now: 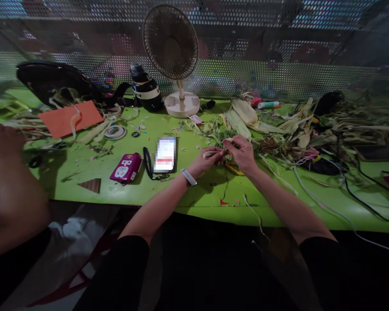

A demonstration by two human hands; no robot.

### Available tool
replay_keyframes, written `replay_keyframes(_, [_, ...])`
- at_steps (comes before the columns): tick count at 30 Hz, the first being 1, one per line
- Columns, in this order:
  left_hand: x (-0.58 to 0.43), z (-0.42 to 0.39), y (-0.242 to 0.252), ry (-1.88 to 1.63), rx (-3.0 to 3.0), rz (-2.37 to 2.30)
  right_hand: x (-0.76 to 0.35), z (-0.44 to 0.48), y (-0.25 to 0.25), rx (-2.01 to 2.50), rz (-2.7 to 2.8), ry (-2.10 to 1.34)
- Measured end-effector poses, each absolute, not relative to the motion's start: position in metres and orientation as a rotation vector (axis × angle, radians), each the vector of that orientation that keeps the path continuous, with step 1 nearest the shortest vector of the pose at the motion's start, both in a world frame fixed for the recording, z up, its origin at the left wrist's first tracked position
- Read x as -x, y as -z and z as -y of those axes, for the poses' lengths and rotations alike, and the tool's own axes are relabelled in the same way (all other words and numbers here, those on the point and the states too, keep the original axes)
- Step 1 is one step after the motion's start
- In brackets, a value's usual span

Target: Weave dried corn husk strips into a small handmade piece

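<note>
The left hand (205, 160) and right hand (243, 153) pinch pale strips (209, 153), work seemingly unfinished; loose husks (244, 113) lie beyond them.

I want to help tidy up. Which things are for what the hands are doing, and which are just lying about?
Seem in use:
pale strip in the left hand
husks beyond the right hand

Seem just lying about:
phone
purple socket box
bottle
orange sheet
fan
</note>
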State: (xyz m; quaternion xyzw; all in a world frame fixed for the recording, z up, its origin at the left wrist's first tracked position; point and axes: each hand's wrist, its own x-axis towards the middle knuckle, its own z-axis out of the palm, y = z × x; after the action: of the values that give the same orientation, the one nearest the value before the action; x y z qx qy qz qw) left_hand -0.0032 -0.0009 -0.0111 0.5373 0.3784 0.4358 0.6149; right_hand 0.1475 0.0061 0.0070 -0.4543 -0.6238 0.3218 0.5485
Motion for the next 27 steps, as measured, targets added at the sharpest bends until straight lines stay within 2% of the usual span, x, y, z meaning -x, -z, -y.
replay_keyframes(5, [0.003, -0.002, 0.012, -1.105, -1.002, -0.853, -0.155, -0.018, -0.007, 1.058, 1.474, -0.934])
replay_keyframes(10, [0.007, -0.008, 0.009, -1.166, -0.745, -0.802, -0.165, -0.024, -0.01, 1.222, 1.635, -0.993])
replay_keyframes(18, [0.003, -0.007, 0.015, -1.292, -0.943, -0.862, -0.158, -0.018, -0.008, 1.14, 1.832, -0.806])
replay_keyframes(20, [0.003, -0.007, 0.015, -1.331, -1.009, -0.868, -0.156, -0.019, -0.007, 1.161, 1.801, -0.85])
replay_keyframes(24, [0.003, -0.006, 0.013, -1.294, -1.176, -0.888, -0.158, -0.023, -0.008, 1.272, 1.597, -1.152])
replay_keyframes(27, [0.004, -0.005, 0.012, -1.223, -1.276, -0.89, -0.165, -0.025, -0.011, 1.215, 1.574, -0.978])
